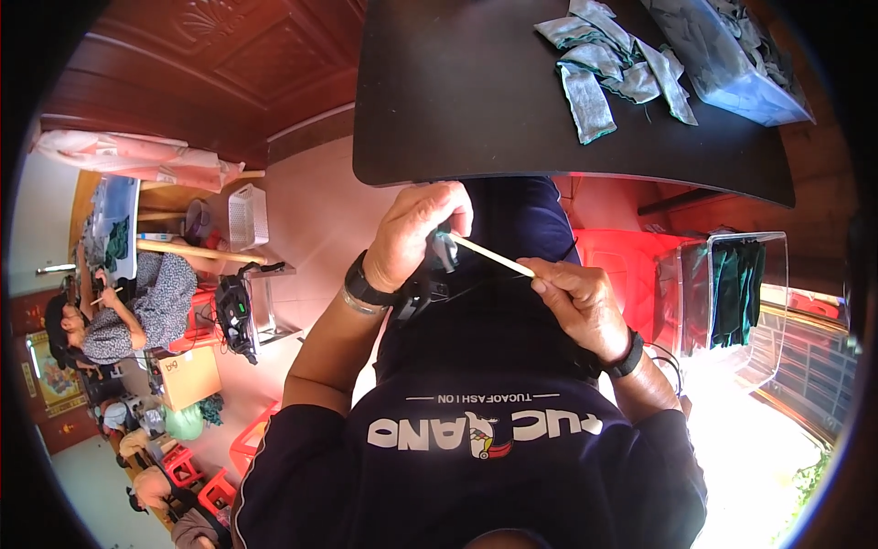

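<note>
Your right hand (pixel 585 306) pinches one end of the pale stick (pixel 494 255), which slants across to the small grey-green cloth piece (pixel 444 252) grasped by your left hand (pixel 409 231), while loose cloth strips (pixel 588 102) lie beyond both grips on the dark table (pixel 457 91).

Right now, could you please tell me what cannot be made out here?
Head view:
- Pale stick, one end: lost at the grey-green fabric piece by the left hand.
- Its other end: covered by the right hand's fingers.
- Translucent plastic bin, far end: cut off by the upper edge.
- Distant people's handwork: too small.
</note>
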`<action>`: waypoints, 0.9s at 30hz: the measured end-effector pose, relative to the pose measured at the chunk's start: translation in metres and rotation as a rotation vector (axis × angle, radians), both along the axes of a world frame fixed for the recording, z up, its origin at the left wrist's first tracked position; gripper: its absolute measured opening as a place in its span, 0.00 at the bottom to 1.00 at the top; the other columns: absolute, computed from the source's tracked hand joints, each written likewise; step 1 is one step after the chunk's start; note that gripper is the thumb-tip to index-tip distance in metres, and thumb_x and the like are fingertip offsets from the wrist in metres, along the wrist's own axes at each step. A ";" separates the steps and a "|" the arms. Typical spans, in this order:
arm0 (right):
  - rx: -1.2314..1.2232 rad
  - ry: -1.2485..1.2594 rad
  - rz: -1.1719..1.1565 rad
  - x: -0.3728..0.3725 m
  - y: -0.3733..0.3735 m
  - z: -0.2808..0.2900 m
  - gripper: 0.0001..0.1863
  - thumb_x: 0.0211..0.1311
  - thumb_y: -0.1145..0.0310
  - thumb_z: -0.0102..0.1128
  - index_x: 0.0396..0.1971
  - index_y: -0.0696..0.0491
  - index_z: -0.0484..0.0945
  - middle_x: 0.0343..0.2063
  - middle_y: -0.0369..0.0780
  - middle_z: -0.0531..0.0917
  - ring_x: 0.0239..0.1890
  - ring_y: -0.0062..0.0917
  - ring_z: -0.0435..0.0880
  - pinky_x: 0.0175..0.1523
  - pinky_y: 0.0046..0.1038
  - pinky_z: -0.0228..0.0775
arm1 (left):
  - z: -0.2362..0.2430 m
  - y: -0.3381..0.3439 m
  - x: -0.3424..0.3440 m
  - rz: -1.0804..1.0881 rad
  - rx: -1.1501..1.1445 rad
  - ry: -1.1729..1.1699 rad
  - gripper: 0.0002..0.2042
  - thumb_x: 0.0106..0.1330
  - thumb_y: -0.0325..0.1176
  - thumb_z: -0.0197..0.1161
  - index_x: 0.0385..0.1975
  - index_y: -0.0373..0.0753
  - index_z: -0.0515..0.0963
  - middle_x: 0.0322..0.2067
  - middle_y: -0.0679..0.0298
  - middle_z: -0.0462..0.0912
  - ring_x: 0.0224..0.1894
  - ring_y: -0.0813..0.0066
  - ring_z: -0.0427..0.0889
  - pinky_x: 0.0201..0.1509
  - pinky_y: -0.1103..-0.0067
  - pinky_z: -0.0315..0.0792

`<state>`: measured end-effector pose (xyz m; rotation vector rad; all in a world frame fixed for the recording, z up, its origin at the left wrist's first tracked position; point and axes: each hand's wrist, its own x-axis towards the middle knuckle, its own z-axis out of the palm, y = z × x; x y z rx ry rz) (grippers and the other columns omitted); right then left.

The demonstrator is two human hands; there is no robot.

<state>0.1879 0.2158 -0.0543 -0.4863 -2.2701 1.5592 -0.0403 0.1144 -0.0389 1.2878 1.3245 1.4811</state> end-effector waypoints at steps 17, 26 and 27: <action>-0.688 -0.033 0.079 -0.004 0.001 -0.015 0.13 0.67 0.66 0.52 0.46 0.57 0.78 0.19 0.28 0.72 0.19 0.10 0.65 0.24 0.15 0.59 | 0.000 0.031 0.010 -0.029 -0.039 -0.362 0.29 0.70 0.56 0.34 0.14 0.39 0.60 0.12 0.67 0.58 0.16 0.79 0.58 0.21 0.82 0.52; -1.010 0.151 0.071 -0.028 -0.011 0.000 0.16 0.68 0.62 0.49 0.49 0.54 0.76 0.13 0.24 0.60 0.14 0.09 0.53 0.18 0.14 0.44 | 0.020 0.060 0.021 0.183 0.158 -0.416 0.23 0.68 0.56 0.42 0.26 0.40 0.67 0.19 0.70 0.66 0.20 0.86 0.63 0.22 0.88 0.54; -1.019 0.204 0.029 -0.031 -0.012 0.000 0.16 0.68 0.62 0.50 0.49 0.54 0.76 0.13 0.25 0.60 0.14 0.09 0.53 0.18 0.14 0.44 | 0.020 0.065 0.027 0.238 0.208 -0.520 0.18 0.69 0.52 0.45 0.31 0.41 0.67 0.21 0.70 0.67 0.21 0.86 0.64 0.22 0.89 0.56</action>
